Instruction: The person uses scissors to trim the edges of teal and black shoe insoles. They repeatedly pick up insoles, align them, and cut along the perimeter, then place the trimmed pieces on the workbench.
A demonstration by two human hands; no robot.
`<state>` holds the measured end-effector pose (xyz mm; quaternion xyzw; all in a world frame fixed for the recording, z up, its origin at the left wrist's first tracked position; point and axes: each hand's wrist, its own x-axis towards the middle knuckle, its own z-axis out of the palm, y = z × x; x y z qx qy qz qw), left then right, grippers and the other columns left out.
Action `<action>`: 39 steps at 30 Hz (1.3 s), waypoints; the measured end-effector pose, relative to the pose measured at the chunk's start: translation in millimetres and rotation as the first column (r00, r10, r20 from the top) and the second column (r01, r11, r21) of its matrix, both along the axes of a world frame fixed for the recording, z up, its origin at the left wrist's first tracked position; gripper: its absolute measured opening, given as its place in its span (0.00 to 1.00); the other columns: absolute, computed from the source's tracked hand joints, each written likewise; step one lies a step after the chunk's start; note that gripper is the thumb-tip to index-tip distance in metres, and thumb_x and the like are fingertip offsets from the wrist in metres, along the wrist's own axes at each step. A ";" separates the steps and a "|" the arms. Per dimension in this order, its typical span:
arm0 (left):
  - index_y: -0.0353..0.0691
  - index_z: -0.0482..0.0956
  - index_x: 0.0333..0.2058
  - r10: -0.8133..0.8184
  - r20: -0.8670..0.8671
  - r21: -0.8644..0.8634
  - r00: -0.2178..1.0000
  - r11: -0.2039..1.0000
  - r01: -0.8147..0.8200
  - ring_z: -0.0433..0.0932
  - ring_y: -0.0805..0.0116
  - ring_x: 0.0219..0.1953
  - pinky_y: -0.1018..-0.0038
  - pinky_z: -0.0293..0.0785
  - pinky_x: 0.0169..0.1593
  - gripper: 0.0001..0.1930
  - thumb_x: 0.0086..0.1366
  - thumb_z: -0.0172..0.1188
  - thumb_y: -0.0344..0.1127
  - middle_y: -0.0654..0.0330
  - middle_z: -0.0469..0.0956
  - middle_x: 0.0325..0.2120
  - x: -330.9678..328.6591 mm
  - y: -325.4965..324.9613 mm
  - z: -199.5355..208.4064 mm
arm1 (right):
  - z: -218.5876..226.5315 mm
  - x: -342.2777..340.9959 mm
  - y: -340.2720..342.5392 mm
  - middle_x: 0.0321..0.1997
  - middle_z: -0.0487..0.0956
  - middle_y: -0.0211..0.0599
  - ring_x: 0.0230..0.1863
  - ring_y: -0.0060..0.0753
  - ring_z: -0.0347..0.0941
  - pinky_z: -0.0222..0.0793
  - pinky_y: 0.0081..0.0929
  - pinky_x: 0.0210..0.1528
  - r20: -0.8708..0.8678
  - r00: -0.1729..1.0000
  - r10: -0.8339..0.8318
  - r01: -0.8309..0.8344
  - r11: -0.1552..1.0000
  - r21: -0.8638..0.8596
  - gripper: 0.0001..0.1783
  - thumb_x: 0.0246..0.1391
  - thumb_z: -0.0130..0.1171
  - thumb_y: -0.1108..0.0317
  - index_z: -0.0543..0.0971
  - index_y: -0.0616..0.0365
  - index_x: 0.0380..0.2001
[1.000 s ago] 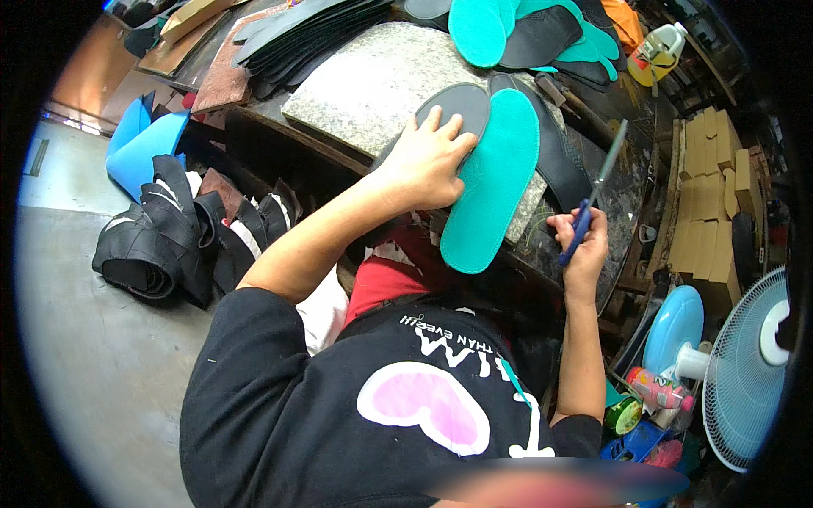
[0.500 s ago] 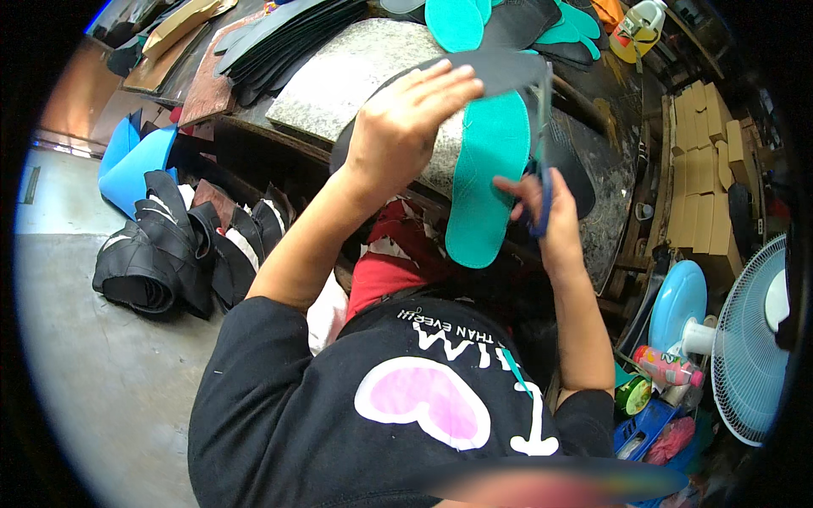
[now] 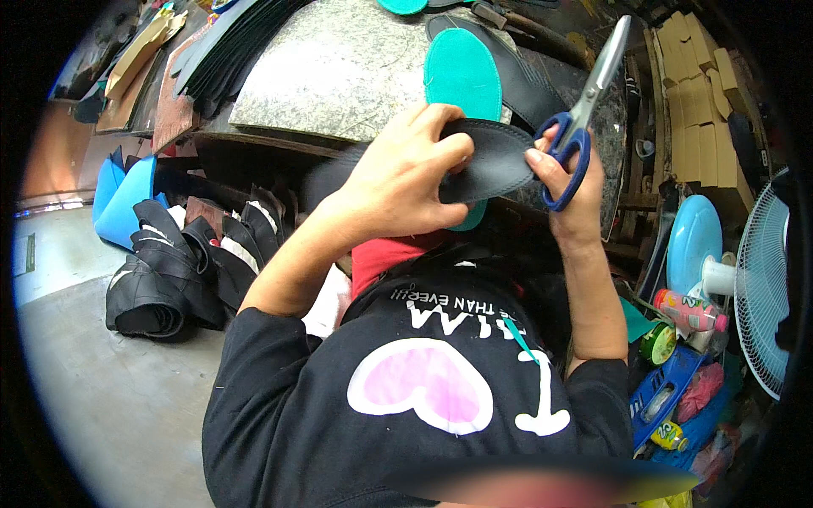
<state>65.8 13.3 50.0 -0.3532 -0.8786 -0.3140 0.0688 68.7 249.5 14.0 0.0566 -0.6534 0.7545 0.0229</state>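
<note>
My left hand (image 3: pixel 402 173) grips a black insole (image 3: pixel 495 161) with stitching along its edge, fingers over the top and thumb at the near side. In my right hand (image 3: pixel 580 190) is a pair of scissors (image 3: pixel 594 93) with dark blue handles, blades pointing up and away from the insole. My right thumb and a fingertip meet the insole's right tip. Behind and partly under the held piece lies a teal insole (image 3: pixel 464 72), its near end showing below. Another black stitched insole (image 3: pixel 517 68) rests flat beside it on the table.
A mottled light board (image 3: pixel 313 76) covers part of the worktable, with a stack of black sheets (image 3: pixel 229 55) at its left. Rolled black scrap material (image 3: pixel 165 279) lies on the floor at left. Brown boxes (image 3: pixel 699 102) and a fan (image 3: pixel 766 279) stand at right.
The scissors have moved off the black insole's edge and swung up to the right. My left hand has brought the insole lower and nearer, where its right tip now touches my right fingers.
</note>
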 end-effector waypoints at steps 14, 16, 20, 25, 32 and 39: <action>0.38 0.80 0.39 0.160 -0.092 -0.118 0.983 0.978 -0.170 0.73 0.52 0.49 0.63 0.73 0.53 0.21 0.43 0.73 0.34 0.53 0.74 0.45 -6.3 -24.1 7.5 | 22.3 44.9 65.4 0.20 0.76 0.36 0.23 0.40 0.75 0.68 0.37 0.30 -0.218 0.962 0.164 0.180 0.221 0.959 0.27 0.37 0.77 0.49 0.79 0.52 0.36; 0.38 0.79 0.39 0.141 -0.123 -0.125 0.982 0.980 -0.156 0.73 0.52 0.49 0.62 0.73 0.54 0.21 0.43 0.73 0.34 0.53 0.74 0.45 -5.2 -22.8 8.3 | 23.5 47.4 64.3 0.21 0.77 0.36 0.24 0.40 0.76 0.68 0.37 0.30 -0.266 0.942 0.207 0.231 0.177 0.957 0.26 0.37 0.77 0.49 0.79 0.52 0.34; 0.40 0.80 0.41 0.132 -0.131 -0.161 0.982 0.975 -0.153 0.75 0.48 0.52 0.61 0.73 0.55 0.24 0.41 0.72 0.32 0.50 0.74 0.49 -2.4 -22.2 10.0 | 24.2 48.7 64.9 0.22 0.79 0.37 0.25 0.42 0.77 0.69 0.36 0.30 -0.274 0.935 0.224 0.246 0.146 0.958 0.24 0.37 0.77 0.49 0.80 0.51 0.32; 0.40 0.80 0.42 0.129 -0.104 -0.135 0.986 0.981 -0.142 0.75 0.48 0.52 0.61 0.73 0.55 0.24 0.42 0.72 0.31 0.50 0.74 0.50 -2.6 -22.2 13.4 | 32.6 43.5 67.3 0.23 0.79 0.37 0.25 0.42 0.77 0.70 0.36 0.30 -0.236 0.960 0.153 0.205 0.190 0.960 0.23 0.37 0.77 0.50 0.80 0.50 0.31; 0.40 0.80 0.42 0.082 -0.110 -0.122 0.990 0.988 -0.096 0.75 0.47 0.52 0.61 0.74 0.54 0.24 0.42 0.72 0.31 0.49 0.74 0.50 -2.4 -23.3 11.3 | 32.0 42.3 67.6 0.22 0.76 0.38 0.27 0.44 0.75 0.68 0.38 0.32 -0.281 0.928 0.245 0.272 0.071 0.960 0.24 0.38 0.76 0.52 0.79 0.53 0.34; 0.41 0.80 0.41 0.037 -0.084 -0.138 0.996 0.989 -0.048 0.75 0.47 0.48 0.60 0.74 0.51 0.24 0.39 0.72 0.32 0.50 0.74 0.47 2.0 -13.1 17.7 | 23.0 28.2 60.1 0.24 0.80 0.35 0.29 0.23 0.80 0.71 0.22 0.34 0.236 0.965 -0.111 -0.104 0.664 0.741 0.15 0.48 0.74 0.60 0.77 0.54 0.32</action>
